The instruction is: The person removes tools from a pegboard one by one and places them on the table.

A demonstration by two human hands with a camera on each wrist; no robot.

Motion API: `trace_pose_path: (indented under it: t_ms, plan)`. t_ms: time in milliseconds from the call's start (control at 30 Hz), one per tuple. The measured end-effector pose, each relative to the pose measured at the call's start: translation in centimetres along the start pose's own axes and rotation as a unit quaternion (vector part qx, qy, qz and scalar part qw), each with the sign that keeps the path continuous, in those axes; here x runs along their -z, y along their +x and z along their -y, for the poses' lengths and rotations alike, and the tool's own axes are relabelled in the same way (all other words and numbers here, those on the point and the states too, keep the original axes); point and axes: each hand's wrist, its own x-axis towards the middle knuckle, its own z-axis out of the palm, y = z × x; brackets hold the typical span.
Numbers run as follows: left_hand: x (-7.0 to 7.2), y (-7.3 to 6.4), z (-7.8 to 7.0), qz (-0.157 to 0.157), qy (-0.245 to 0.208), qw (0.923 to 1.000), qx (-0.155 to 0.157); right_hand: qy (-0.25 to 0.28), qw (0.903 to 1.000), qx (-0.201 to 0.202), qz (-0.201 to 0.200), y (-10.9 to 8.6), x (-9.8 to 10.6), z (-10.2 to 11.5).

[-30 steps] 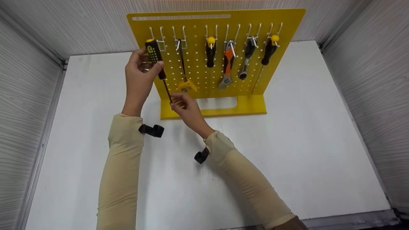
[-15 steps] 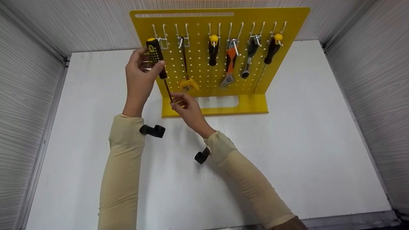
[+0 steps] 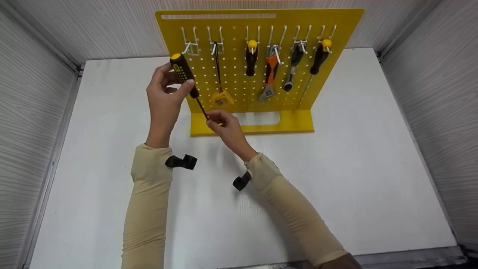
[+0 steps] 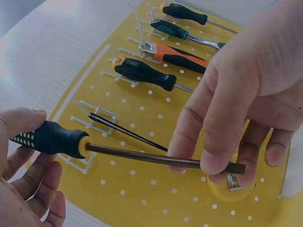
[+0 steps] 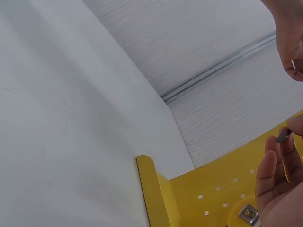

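Note:
A flat-tipped screwdriver [image 3: 182, 68] with a black and yellow handle slants in front of the yellow pegboard [image 3: 233, 82]. My left hand [image 3: 164, 97] grips its handle between thumb and fingers. Lower down, my right hand [image 3: 232, 132] pinches the brown shaft near the tip; in the left wrist view the flat blade end [image 4: 235, 168] pokes out past the thumb. The right wrist view catches that tip [image 5: 283, 136] beside the right fingers. Just above the handle is a bare white hook [image 3: 191, 48]. A yellow tape measure [image 3: 222, 98] hangs by a black cord behind the hands.
Further right on the board hang a screwdriver [image 3: 251, 59], an orange-handled adjustable wrench [image 3: 270, 71], a green and black ratchet wrench [image 3: 295, 59] and another screwdriver [image 3: 320, 58]. The board stands on a white table [image 3: 358, 168], with pale panels [image 3: 440, 74] around it.
Both hands have shifted slightly right with the screwdriver, and its handle has dropped lower, uncovering the hook at the far left. The head view has also shifted a little.

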Motion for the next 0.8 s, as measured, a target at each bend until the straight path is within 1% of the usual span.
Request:
trace_pose_path:
  t_ms: [200, 367, 600, 700, 800]
  plan:
    - [0.4, -1.0, 0.0, -0.007, -0.015, 0.9998, 0.007, -0.002, 0.9999, 0.013, -0.003, -0.3, 0.9, -0.5]
    - [1.0, -1.9, 0.5, -0.005, -0.028, 0.9995, 0.010, -0.003, 0.9998, 0.018, 0.000, -0.6, 1.8, -0.8]
    - [1.7, -2.9, 1.1, 0.002, -0.047, 0.9988, 0.015, 0.035, 0.9991, 0.020, -0.009, -1.0, 3.0, -1.0]
    - [2.0, -3.4, 1.4, 0.001, -0.049, 0.9985, 0.025, 0.052, 0.9984, 0.023, -0.003, -1.3, 3.5, -1.2]
    - [2.2, -3.8, 1.6, 0.003, -0.045, 0.9985, 0.031, 0.064, 0.9973, 0.035, 0.001, -1.7, 3.9, -1.4]
